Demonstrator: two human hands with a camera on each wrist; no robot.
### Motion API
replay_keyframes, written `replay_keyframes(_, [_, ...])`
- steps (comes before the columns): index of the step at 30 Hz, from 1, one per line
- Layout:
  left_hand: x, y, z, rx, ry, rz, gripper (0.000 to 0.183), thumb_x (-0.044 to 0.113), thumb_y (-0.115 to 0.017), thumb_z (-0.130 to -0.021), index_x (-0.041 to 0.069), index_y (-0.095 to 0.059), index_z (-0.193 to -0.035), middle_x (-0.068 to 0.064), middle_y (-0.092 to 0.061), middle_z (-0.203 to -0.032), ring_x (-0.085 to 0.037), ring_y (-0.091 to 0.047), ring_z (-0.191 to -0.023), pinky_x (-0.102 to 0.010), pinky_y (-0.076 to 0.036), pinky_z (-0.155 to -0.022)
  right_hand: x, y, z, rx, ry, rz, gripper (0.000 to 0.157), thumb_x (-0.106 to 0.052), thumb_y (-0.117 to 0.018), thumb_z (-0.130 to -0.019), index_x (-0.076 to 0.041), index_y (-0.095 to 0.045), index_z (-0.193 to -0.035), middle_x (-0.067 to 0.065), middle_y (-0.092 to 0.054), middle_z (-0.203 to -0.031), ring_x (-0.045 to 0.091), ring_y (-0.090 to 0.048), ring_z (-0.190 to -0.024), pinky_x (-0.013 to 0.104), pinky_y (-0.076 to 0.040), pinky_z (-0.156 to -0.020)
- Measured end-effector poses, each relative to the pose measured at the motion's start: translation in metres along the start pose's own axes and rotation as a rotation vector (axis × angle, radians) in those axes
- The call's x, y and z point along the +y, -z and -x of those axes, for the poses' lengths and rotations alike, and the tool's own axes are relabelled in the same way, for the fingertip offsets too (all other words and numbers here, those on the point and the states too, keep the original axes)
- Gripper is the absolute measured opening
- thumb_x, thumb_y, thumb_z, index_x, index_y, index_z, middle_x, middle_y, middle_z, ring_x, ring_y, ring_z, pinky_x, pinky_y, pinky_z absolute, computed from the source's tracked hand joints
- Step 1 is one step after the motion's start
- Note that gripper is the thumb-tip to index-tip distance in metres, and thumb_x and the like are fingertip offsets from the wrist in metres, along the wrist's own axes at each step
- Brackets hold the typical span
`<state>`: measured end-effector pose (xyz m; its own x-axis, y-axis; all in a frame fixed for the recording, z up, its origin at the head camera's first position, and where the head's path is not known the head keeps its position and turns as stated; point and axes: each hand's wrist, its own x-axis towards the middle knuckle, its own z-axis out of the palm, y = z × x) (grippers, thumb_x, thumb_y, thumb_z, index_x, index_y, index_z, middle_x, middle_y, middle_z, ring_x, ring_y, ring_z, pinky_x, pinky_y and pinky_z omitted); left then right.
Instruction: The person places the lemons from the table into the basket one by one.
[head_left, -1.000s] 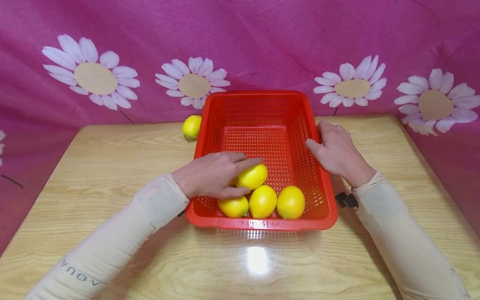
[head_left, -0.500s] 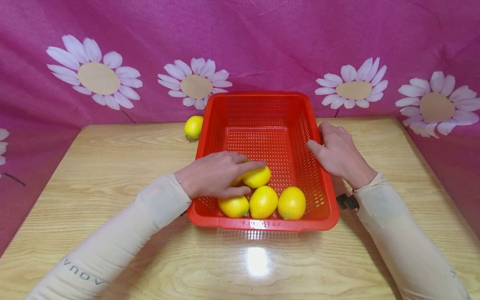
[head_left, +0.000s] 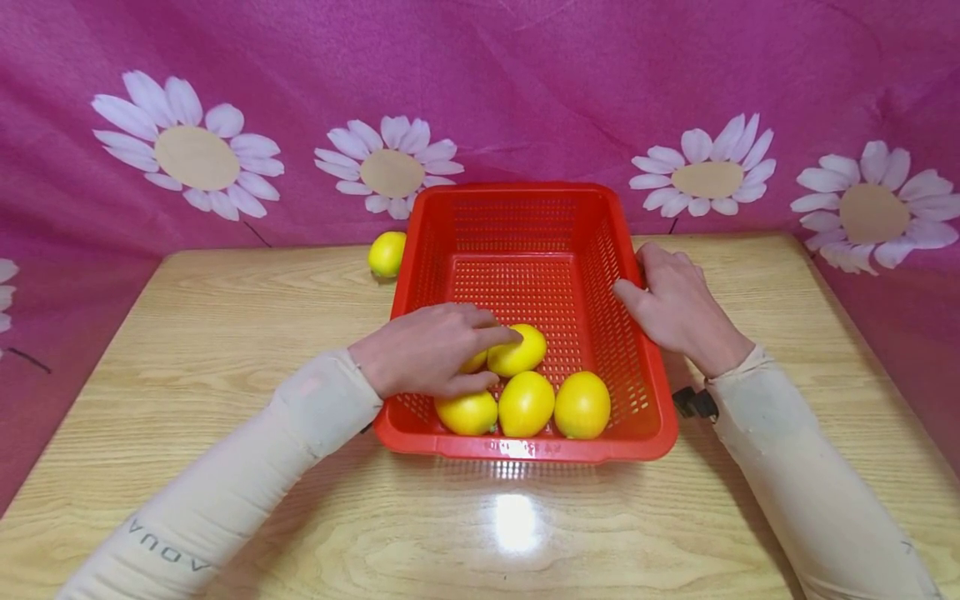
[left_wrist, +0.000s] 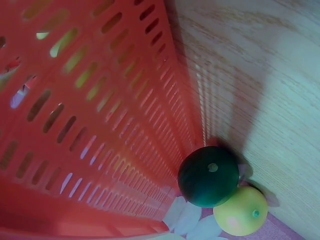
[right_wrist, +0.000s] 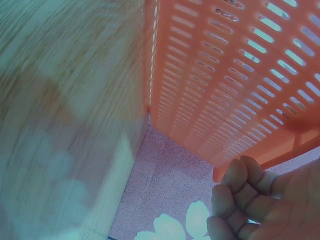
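A red perforated plastic basket [head_left: 525, 448] stands on the table with several lemons inside, gathered at its near end. My left hand [head_left: 427, 350] reaches over the left wall, its index finger resting on a lemon [head_left: 528, 350] and its thumb above another lemon [head_left: 467, 413]. Under that hand a further lemon [head_left: 474, 363] is partly hidden. Two more, a middle lemon [head_left: 527, 405] and a right lemon [head_left: 582, 406], lie along the front wall. My right hand [head_left: 678, 308] grips the basket's right rim, thumb on top and curled fingers [right_wrist: 235, 172] outside.
Outside the basket's far left corner lies one lemon [head_left: 387, 255]. Beside it, the left wrist view shows a dark green round fruit [left_wrist: 209, 176], which the basket hides from the head view. A pink flowered cloth [head_left: 540, 100] hangs behind the wooden table [head_left: 247, 333].
The lemon under my left index finger has shifted a little to the right, and more of it shows. That finger has drawn back slightly. My right hand keeps its hold on the rim.
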<state>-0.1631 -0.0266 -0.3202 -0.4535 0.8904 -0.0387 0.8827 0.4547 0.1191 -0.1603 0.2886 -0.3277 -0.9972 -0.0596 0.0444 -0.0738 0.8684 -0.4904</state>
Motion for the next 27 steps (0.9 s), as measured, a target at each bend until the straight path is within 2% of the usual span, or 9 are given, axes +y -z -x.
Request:
replay_keyframes(10, [-0.0001, -0.0001, -0.0007, 0.013, 0.003, -0.004, 0.052, 0.040, -0.066, -0.097, 0.020, -0.059, -0.145, -0.004, -0.069, -0.133, -0.023, -0.067, -0.119, -0.038, -0.054, -0.110, -0.0001, 0.0002, -0.0002, -0.009, -0.009, -0.004, 0.040, -0.032, -0.048, -0.099, -0.001, -0.055, -0.124, 0.020, -0.064, -0.106, 0.033, -0.050, -0.099, 0.040, -0.042, -0.076])
replay_keyframes(17, [0.0000, 0.0000, -0.0008, 0.038, -0.019, -0.011, 0.052, 0.039, -0.065, -0.098, 0.019, -0.059, -0.145, -0.005, -0.069, -0.134, -0.024, -0.067, -0.119, -0.039, -0.055, -0.109, 0.0013, 0.0001, -0.0008, 0.024, 0.009, 0.011, 0.038, -0.032, -0.048, -0.099, 0.000, -0.058, -0.118, 0.020, -0.064, -0.101, 0.034, -0.052, -0.097, 0.041, -0.039, -0.076])
replay_keyframes(27, [-0.0001, -0.0008, -0.0003, 0.074, -0.035, -0.011, 0.050, 0.039, -0.066, -0.098, 0.018, -0.061, -0.143, -0.006, -0.069, -0.134, -0.024, -0.067, -0.119, -0.038, -0.055, -0.109, 0.0022, -0.0003, -0.0014, 0.007, -0.001, 0.003, 0.041, -0.033, -0.048, -0.100, 0.000, -0.057, -0.122, 0.021, -0.065, -0.104, 0.034, -0.053, -0.099, 0.042, -0.043, -0.077])
